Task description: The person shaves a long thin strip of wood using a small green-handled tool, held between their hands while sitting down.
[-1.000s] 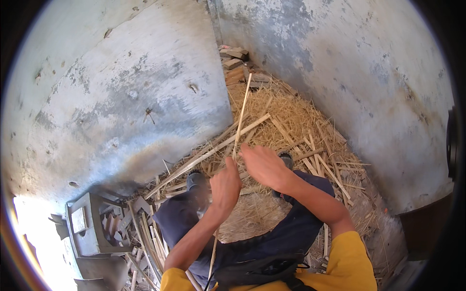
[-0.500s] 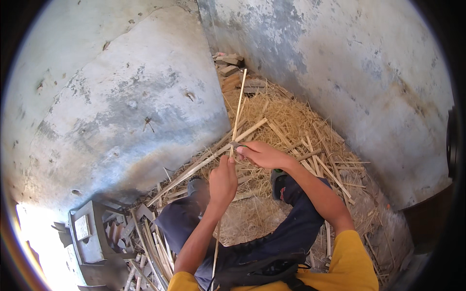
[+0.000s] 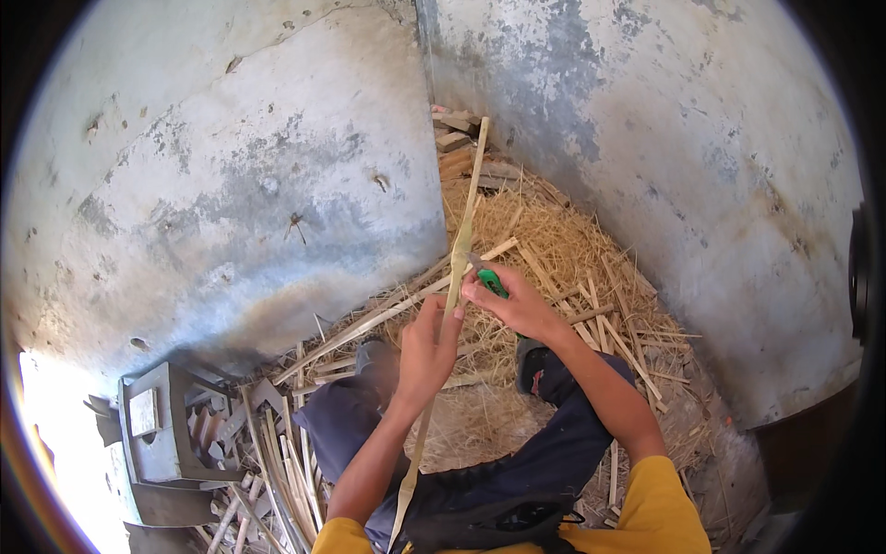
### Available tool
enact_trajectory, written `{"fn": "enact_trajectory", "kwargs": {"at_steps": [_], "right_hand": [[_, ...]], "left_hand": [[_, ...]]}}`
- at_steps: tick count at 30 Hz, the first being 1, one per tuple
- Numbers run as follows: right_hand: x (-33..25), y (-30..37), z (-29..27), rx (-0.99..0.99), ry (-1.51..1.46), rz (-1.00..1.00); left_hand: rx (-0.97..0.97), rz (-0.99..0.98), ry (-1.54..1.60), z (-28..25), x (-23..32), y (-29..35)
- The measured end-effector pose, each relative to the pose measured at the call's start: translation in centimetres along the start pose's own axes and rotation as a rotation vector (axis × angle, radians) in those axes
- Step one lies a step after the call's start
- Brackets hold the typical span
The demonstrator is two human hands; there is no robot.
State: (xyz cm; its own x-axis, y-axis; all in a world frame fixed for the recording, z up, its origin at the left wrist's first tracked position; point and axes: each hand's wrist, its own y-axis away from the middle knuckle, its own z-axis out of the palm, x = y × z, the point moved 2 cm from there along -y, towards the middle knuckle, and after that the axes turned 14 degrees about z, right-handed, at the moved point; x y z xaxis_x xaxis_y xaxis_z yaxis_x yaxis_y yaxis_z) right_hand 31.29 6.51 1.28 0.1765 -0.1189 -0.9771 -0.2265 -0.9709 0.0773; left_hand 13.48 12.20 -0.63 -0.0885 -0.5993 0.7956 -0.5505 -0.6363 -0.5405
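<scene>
A long, pale bamboo strip point(image 3: 473, 180) with wider bands along it runs upright through the middle of the view and down past my lap. My left hand point(image 3: 429, 342) pinches it below the middle, fingers closed around it. Just above on the right, my right hand point(image 3: 510, 300) grips a utility knife with a green handle point(image 3: 493, 283). Its grey blade end lies against or very close to the strip's right edge; contact is hard to make out.
Shavings and loose split strips point(image 3: 554, 226) cover the floor ahead, up to the wall corner. Bricks point(image 3: 452, 140) lie at the back. A grey stool-like frame point(image 3: 166, 434) stands at left beside more bamboo strips point(image 3: 277, 462). Peeling walls point(image 3: 683, 185) rise on both sides.
The strip has turned from its narrow edge to its broad face. My right hand has shifted slightly right, and more of the knife's green handle shows.
</scene>
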Motion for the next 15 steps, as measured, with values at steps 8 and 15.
{"fn": "enact_trajectory", "kwargs": {"at_steps": [8, 15], "right_hand": [[0.2, -0.3, 0.4, 0.047, -0.087, 0.010], [-0.4, 0.1, 0.5, -0.008, -0.235, 0.209]], "left_hand": [[-0.113, -0.113, 0.085, -1.1, 1.1, 0.0], [-0.070, -0.047, 0.090, -1.1, 1.0, -0.1]]}}
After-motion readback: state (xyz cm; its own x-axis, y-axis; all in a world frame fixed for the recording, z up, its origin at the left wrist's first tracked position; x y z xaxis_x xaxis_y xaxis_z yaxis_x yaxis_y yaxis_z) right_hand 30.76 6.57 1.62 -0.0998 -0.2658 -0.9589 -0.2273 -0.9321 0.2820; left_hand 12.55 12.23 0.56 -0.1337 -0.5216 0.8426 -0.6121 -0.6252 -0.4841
